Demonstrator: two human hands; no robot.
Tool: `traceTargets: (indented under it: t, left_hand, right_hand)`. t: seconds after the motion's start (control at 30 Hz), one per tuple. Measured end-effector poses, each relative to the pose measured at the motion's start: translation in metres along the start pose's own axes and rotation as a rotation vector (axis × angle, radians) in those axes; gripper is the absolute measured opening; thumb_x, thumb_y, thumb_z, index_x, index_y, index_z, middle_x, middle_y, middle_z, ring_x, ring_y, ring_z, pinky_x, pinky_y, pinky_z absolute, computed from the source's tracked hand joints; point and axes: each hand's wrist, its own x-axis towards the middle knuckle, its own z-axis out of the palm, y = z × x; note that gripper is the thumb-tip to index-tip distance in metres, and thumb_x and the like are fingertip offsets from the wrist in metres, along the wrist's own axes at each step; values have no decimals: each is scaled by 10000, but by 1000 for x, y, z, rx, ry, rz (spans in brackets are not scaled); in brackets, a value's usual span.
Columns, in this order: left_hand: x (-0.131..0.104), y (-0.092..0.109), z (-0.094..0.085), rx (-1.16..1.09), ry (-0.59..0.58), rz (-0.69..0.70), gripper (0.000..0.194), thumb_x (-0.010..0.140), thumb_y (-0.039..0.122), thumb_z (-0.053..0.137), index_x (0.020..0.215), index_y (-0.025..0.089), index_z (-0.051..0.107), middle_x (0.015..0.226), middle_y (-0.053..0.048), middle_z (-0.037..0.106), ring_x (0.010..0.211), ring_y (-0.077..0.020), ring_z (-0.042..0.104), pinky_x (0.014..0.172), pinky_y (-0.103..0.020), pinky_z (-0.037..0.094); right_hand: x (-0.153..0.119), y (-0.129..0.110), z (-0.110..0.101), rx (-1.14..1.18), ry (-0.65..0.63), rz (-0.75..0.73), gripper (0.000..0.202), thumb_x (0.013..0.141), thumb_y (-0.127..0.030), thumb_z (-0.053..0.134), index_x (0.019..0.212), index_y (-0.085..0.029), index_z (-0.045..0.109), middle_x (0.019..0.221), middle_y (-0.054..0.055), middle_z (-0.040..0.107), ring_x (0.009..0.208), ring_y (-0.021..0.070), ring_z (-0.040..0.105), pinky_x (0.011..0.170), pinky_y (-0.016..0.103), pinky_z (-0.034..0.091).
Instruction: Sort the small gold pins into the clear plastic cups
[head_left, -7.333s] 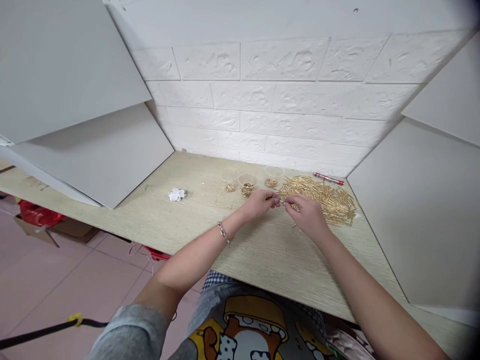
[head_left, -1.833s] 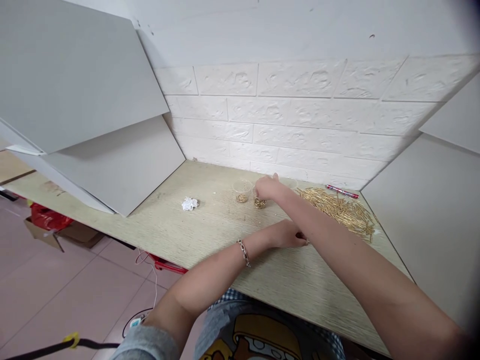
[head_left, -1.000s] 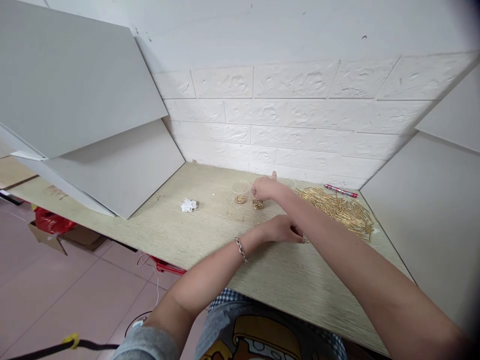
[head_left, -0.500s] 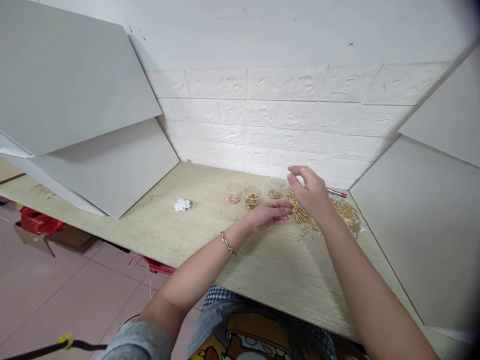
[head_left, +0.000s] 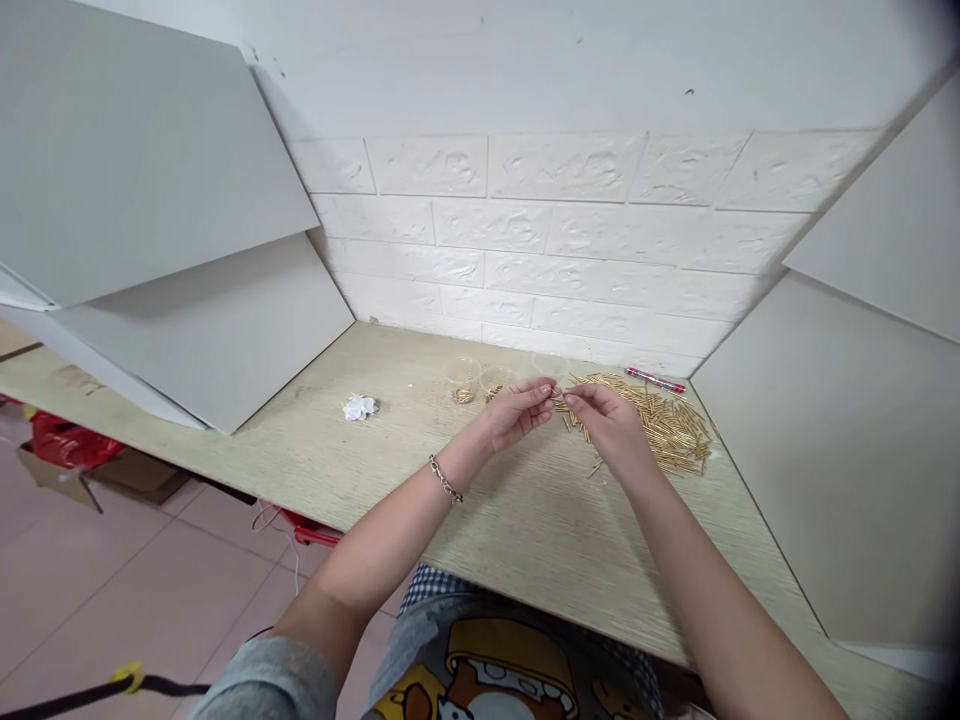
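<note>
The two hands, held apart half a second ago, are now brought together at the fingertips: the right hand [head_left: 613, 425] is lowered from its raised position, and the left hand [head_left: 517, 412] is curled toward it. Between them, above the surface [head_left: 540, 530], a small piece [head_left: 559, 394] is pinched by thumb and forefinger of each hand. Its long axis seems to be laid sideways, from hand to hand, but its ends are hidden by the fingers. The middle cup [head_left: 495, 377] is partly covered by the left hand. In the pile of gold pins [head_left: 671, 425], long axes are pointed many ways.
</note>
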Motion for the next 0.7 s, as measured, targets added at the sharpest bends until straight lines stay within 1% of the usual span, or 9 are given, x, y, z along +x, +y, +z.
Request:
traceTargets:
  t: [0.1, 0.33, 0.47, 0.7]
  left_hand:
    - [0, -2, 0, 6, 9, 9, 169, 693, 123, 658, 856, 137, 616, 771, -1, 596, 638, -47, 537, 639, -197, 412]
    - [0, -5, 1, 66, 45, 28, 250, 597, 200, 743, 828, 164, 653, 728, 5, 568, 645, -55, 483, 608, -209, 354]
    - [0, -5, 1, 137, 35, 43, 228, 607, 235, 735, 814, 171, 662, 730, 5, 565, 628, -47, 457, 617, -216, 337]
    - [0, -6, 2, 398, 2, 99, 219, 660, 316, 676, 807, 155, 653, 732, -3, 565, 613, -48, 445, 633, -231, 324]
  right_hand:
    - [-3, -2, 3, -3, 42, -31, 251, 695, -400, 610, 821, -183, 616, 799, 36, 639, 737, 165, 563, 681, 306, 430]
    - [-10, -2, 13, 11, 126, -93, 225, 704, -374, 608, 827, -187, 621, 829, 46, 640, 762, 173, 577, 691, 316, 447]
    - [-10, 0, 14, -5, 151, -119, 233, 711, -391, 600, 828, -191, 622, 825, 46, 639, 763, 178, 578, 704, 330, 450]
    - [-10, -2, 13, -51, 169, -103, 245, 721, -418, 582, 810, -192, 612, 806, 43, 638, 760, 185, 581, 697, 332, 443]
